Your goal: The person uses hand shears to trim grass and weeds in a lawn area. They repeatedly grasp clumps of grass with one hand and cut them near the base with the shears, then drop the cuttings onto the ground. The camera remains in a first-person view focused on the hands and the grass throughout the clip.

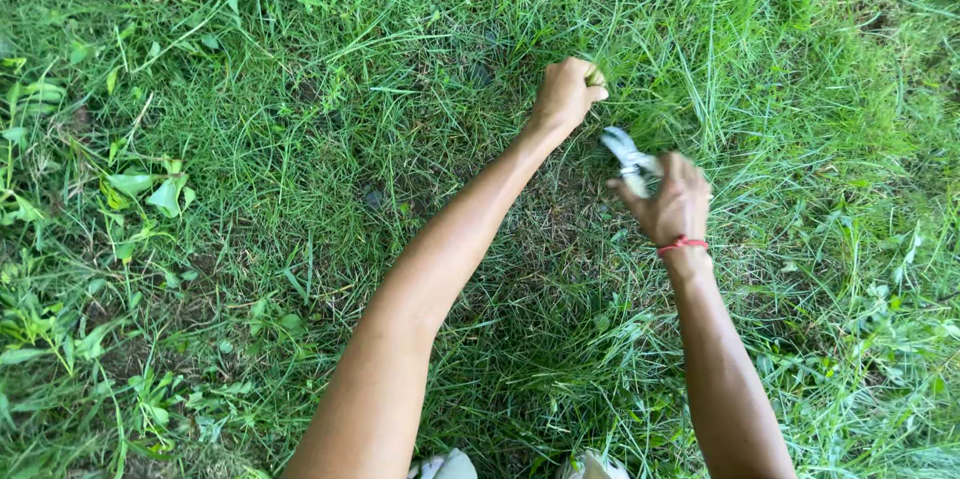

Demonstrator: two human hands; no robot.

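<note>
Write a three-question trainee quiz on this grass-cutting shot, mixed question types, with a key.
1. True or false: the left hand is closed on a tuft of grass.
2. The right hand holds: A) a trowel B) metal shears C) a rope
3. Fill in: the right wrist wears a ____ band.

Key: 1 true; 2 B; 3 red
</note>
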